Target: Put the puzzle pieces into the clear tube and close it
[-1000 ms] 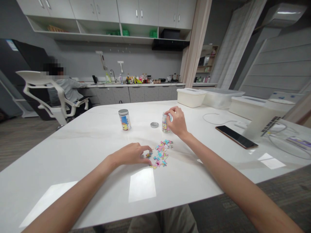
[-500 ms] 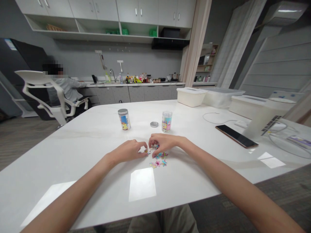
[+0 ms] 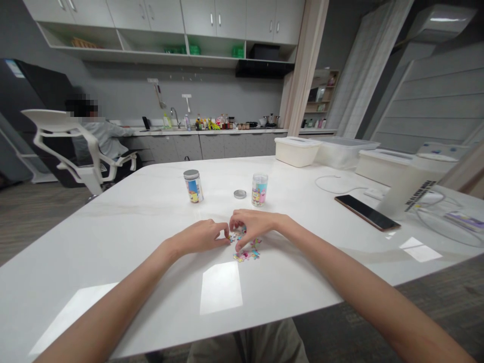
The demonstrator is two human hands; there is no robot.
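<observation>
A small heap of colourful puzzle pieces (image 3: 246, 250) lies on the white table (image 3: 151, 242) in front of me. My left hand (image 3: 200, 236) rests beside the heap, fingers curled, fingertips touching the pieces. My right hand (image 3: 253, 225) arches over the heap, fingers bent down onto the pieces; what they pinch is too small to see. Behind the heap stands an open clear jar (image 3: 259, 189) with a picture label, its metal lid (image 3: 239, 193) lying beside it. A second, lidded jar (image 3: 193, 186) stands to the left.
A black phone (image 3: 365, 212) lies at the right, with a white cable (image 3: 333, 185) and white boxes (image 3: 297, 150) behind it. A white device (image 3: 412, 189) stands at the far right. A person sits in a white chair (image 3: 71, 146) at the back left by the kitchen counter.
One second ago my right hand was on the open jar; it came down to the puzzle pieces beside my left hand. Since then both hands have shifted only slightly.
</observation>
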